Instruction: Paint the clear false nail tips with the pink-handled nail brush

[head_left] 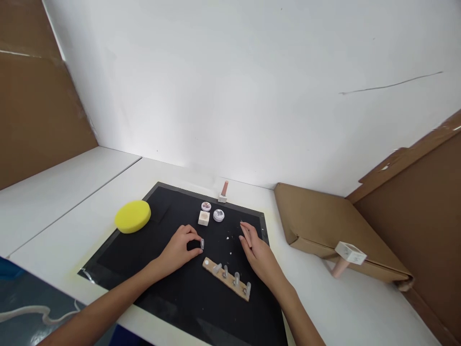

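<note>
My left hand point(183, 245) pinches a small clear piece point(202, 244) between thumb and fingertips, above the black mat point(173, 298). To its right, my right hand point(254, 242) hovers with thumb and fingers apart and nothing visible between them. Between and below the hands lies a wooden strip point(226, 279) with several clear pieces standing on it and a white dot at its left end. Beyond my hands sit a small white block point(203, 218) with a round hollow and two small round tins, one point(206, 206) behind the block, the other point(218, 215) to its right.
A yellow round sponge point(133, 216) rests over the mat's left edge. A white block with a pinkish handle point(223, 195) stands at the back edge. On the right are a cardboard box point(324, 216) and another handled block point(350, 253). White specks dot the mat.
</note>
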`<state>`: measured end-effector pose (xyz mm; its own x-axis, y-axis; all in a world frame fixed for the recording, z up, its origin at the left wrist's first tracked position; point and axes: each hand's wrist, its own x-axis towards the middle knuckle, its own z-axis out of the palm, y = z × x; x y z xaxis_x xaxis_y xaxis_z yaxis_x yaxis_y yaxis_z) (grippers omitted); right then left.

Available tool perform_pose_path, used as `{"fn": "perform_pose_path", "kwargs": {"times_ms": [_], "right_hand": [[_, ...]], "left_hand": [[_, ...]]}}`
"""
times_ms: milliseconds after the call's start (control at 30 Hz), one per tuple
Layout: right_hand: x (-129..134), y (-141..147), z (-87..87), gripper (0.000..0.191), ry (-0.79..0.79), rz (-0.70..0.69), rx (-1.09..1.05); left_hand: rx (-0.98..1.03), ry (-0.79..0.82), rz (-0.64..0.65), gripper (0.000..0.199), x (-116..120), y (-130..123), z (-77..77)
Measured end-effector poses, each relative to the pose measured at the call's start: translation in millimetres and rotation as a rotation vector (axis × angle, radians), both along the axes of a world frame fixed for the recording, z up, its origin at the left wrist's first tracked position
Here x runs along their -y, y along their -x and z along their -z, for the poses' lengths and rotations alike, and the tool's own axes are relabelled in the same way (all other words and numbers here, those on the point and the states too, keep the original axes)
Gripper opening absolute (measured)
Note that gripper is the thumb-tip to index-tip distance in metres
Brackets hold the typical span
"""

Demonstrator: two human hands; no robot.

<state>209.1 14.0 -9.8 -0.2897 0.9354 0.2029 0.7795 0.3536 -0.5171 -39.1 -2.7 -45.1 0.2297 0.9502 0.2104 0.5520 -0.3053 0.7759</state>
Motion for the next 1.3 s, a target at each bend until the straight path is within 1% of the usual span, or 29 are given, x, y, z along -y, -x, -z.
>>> {"fn": "perform_pose_path", "kwargs": {"times_ms": [133, 233, 333, 400, 500, 633, 667, 700, 733, 800, 867, 967, 1033, 1100, 1200, 1300], "right_hand": [[-3.8, -3.6, 10.1, 0.033, -0.068, -0.031, 0.063], [-5.6, -4.9, 15.5, 0.032, -0.111, -0.057, 0.092], [-5.3, -4.7, 17.3, 0.031, -0.152, -0.071, 0.108], [-4.5, -4.4, 16.8, 0.029, -0.182, -0.079, 0.113], [-3.0, -5.0, 14.2, 0.026, -0.233, -0.083, 0.115], [-1.1, -8.2, 8.9, 0.027, -0.307, -0.043, 0.083], [-0.6, -8.9, 7.5, 0.027, -0.322, -0.028, 0.064], [0.1, -9.4, 6.1, 0.026, -0.333, -0.013, 0.041], [0.8, -9.6, 4.6, 0.026, -0.34, 0.002, 0.013], [2.4, -8.9, 1.2, 0.023, -0.342, 0.029, -0.053], [4.2, -7.3, -2.9, 0.021, -0.332, 0.059, -0.128], [6.8, -5.2, -9.7, 0.019, -0.296, 0.113, -0.232], [8.1, -4.8, -14.1, 0.02, -0.261, 0.151, -0.288], [8.6, -4.6, -18.2, 0.023, -0.22, 0.178, -0.333], [5.9, -2.2, -24.4, 0.026, -0.154, 0.177, -0.374], [-3.1, 4.4, -30.2, 0.026, -0.083, 0.129, -0.391]], "left_hand": [[-0.008, -0.02, -0.007, 0.006, -0.9, -4.3, 0.4], [-0.003, -0.035, -0.023, 0.006, 0.4, -3.4, -2.0], [0.005, -0.067, -0.069, 0.007, 4.7, 4.9, -8.4], [0.01, -0.107, -0.133, 0.009, 9.3, 15.8, -13.9], [0.026, -0.169, -0.296, 0.014, 17.0, 40.2, -21.7], [0.06, -0.237, -0.56, 0.021, 21.1, 83.1, -26.8], [0.081, -0.219, -0.683, 0.023, 20.0, 94.1, -26.7], [0.094, -0.171, -0.768, 0.026, 17.9, 104.4, -25.9], [0.103, -0.151, -0.809, 0.03, 15.1, 113.6, -24.4], [0.117, -0.108, -0.839, 0.035, 7.7, 127.5, -20.3], [0.129, -0.057, -0.848, 0.038, -0.4, 135.0, -15.7], [0.122, 0.007, -0.814, 0.04, -11.0, 137.6, -11.7], [0.098, 0.025, -0.784, 0.038, -16.0, 138.3, -12.2], [0.062, 0.021, -0.786, 0.033, -20.2, 140.9, -14.1], [0.009, 0.006, -0.831, 0.027, -26.7, 148.3, -16.2], [-0.011, 0.035, -0.832, 0.023, -32.4, 153.4, -15.2]]}}
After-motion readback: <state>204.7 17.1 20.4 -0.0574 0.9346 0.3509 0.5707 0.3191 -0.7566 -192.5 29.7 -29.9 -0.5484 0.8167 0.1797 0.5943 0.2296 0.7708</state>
